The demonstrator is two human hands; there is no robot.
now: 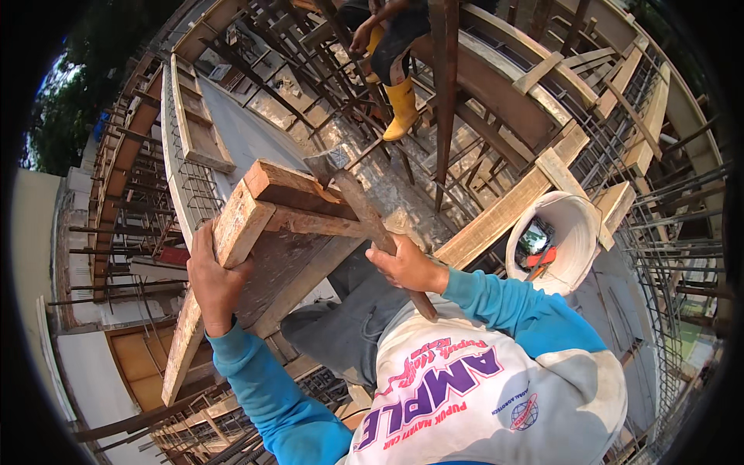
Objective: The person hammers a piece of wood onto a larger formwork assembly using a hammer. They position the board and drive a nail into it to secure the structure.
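My right hand (404, 267) is closed round the wooden handle of a hammer (364, 208). The hammer's dark metal head (325, 164) is beside the far end of a short wooden block (298, 187); whether they touch I cannot tell. My left hand (219, 273) grips a long, worn plank (188, 341), fingers over its outer edge and thumb on the inner side. That plank meets the block at a corner, and a brown panel (283, 267) lies between the boards, forming a formwork piece in front of my legs.
To my right stands a white bucket (521, 246) with tools inside, one red-handled. Timber beams (496, 209) and steel rebar (674, 256) surround me. A co-worker's yellow boot (401, 108) is ahead, amid props above a lower floor. Another timber frame (198, 116) lies at far left.
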